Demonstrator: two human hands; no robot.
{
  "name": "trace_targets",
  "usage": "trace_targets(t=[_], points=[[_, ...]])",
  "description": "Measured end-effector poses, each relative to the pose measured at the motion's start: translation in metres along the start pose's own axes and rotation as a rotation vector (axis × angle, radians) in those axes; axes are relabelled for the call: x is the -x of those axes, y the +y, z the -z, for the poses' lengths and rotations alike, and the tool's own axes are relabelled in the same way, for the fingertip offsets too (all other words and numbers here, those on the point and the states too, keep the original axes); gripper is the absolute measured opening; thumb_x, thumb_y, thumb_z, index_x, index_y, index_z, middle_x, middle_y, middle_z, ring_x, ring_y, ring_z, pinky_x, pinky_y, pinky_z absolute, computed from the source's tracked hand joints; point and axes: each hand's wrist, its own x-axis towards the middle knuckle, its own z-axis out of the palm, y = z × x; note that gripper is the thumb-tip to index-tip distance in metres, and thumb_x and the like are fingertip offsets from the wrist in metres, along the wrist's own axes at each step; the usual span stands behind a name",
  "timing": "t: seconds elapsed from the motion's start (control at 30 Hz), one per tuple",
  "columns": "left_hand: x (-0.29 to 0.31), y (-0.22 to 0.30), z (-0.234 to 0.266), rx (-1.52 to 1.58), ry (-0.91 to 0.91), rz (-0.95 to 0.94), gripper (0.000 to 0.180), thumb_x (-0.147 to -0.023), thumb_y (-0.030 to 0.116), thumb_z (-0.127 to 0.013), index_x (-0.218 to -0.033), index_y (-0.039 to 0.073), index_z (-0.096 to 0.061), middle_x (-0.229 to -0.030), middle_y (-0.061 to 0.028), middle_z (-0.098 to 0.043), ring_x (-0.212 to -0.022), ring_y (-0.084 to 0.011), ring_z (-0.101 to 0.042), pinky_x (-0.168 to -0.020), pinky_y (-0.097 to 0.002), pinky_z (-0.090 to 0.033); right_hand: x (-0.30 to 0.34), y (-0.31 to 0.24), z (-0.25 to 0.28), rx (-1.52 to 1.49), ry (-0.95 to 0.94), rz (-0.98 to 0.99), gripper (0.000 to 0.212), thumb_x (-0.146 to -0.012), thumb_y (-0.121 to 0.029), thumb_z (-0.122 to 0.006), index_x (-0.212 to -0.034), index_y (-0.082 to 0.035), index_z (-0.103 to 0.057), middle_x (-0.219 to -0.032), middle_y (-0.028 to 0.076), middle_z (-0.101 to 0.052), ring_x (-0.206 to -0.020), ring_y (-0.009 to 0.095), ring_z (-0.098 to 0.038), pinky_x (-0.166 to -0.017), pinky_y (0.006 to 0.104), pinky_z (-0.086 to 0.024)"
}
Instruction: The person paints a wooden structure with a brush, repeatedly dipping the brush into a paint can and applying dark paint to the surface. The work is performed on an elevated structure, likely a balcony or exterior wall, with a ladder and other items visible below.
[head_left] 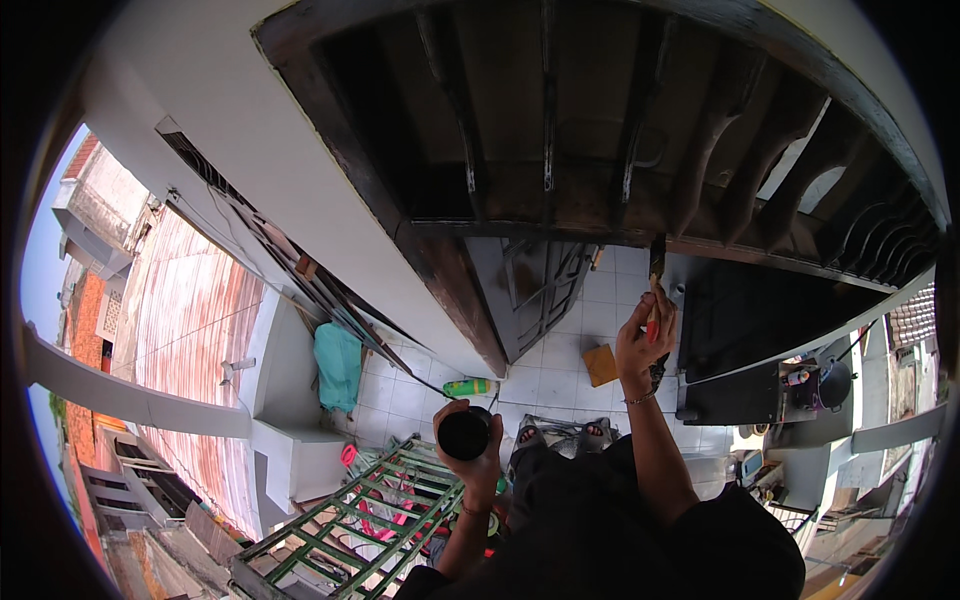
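My left hand [484, 468] is wrapped around a round cup [464, 434] whose inside looks black, like dark paint. Raised higher, my right hand [645, 340] grips a paintbrush [656, 265] with its bristles pointing up. The brush tip meets or nearly meets the lower rail of a dark wooden window frame [590, 232]; exact contact is hard to tell. Several upright bars [548, 110] run across this frame. Those toward the left look black and glossy, while the wavy ones further right [712, 150] show brown wood.
Below lies a white tiled floor [545, 385] with a green bottle [466, 387] and a brown flat piece [600, 365]. A green metal rack [400, 510] stands at lower left, a teal cover [338, 362] beyond it. A grey door [545, 295] stands ajar. At right is a dark pot [833, 385].
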Motion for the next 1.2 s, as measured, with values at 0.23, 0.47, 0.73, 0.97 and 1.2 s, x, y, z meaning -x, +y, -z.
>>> trace_targets(t=[0.23, 0.47, 0.73, 0.97, 1.2], points=[[0.003, 0.037, -0.042, 0.023, -0.076, 0.076, 0.049, -0.078, -0.005, -0.084, -0.122, 0.002, -0.065, -0.119, -0.0064, -0.065, -0.102, -0.0174, -0.064, -0.091, -0.0326, -0.053, 0.009, -0.075, -0.05, -0.234, -0.204, 0.004, 0.03, -0.097, -0.003, -0.069, -0.126, -0.005, -0.065, -0.099, 0.013, -0.069, -0.078, 0.029, -0.072, -0.064, 0.0378, -0.059], [0.001, 0.032, -0.05, 0.094, -0.091, 0.073, 0.048, -0.077, -0.007, -0.084, -0.12, 0.004, -0.065, -0.118, -0.0048, -0.064, -0.1, -0.0154, -0.063, -0.09, -0.0315, -0.053, 0.004, 0.002, -0.024, -0.191, -0.273, 0.103, 0.036, -0.093, 0.001, -0.071, -0.128, -0.008, -0.064, -0.095, 0.011, -0.068, -0.074, 0.027, -0.07, -0.062, 0.0359, -0.057], [0.008, 0.007, -0.035, 0.032, -0.114, 0.187, 0.056, -0.07, 0.0, -0.092, -0.117, 0.002, -0.063, -0.117, -0.0091, -0.063, -0.107, -0.0233, -0.063, -0.096, -0.0362, -0.051, 0.009, -0.026, -0.034, -0.125, -0.05, -0.152, 0.017, -0.104, -0.004, -0.061, -0.12, 0.001, -0.063, -0.098, 0.015, -0.068, -0.084, 0.03, -0.072, -0.069, 0.0376, -0.057], [0.004, 0.035, -0.052, -0.012, -0.072, 0.038, 0.051, -0.071, -0.007, -0.086, -0.116, 0.003, -0.066, -0.119, -0.0074, -0.065, -0.105, -0.0195, -0.064, -0.092, -0.0337, -0.053, 0.007, -0.044, -0.042, -0.353, -0.218, 0.075, 0.023, -0.098, 0.0, -0.067, -0.121, -0.001, -0.065, -0.095, 0.015, -0.07, -0.073, 0.028, -0.071, -0.061, 0.0337, -0.057], [-0.002, 0.003, -0.023, 0.012, -0.088, 0.146, 0.058, -0.068, 0.0, -0.093, -0.118, 0.003, -0.064, -0.115, -0.0097, -0.064, -0.102, -0.0225, -0.065, -0.091, -0.0355, -0.054, 0.014, -0.026, -0.03, -0.292, -0.173, 0.174, 0.031, -0.094, 0.003, -0.068, -0.124, -0.004, -0.064, -0.099, 0.015, -0.07, -0.078, 0.029, -0.071, -0.061, 0.0392, -0.057]])
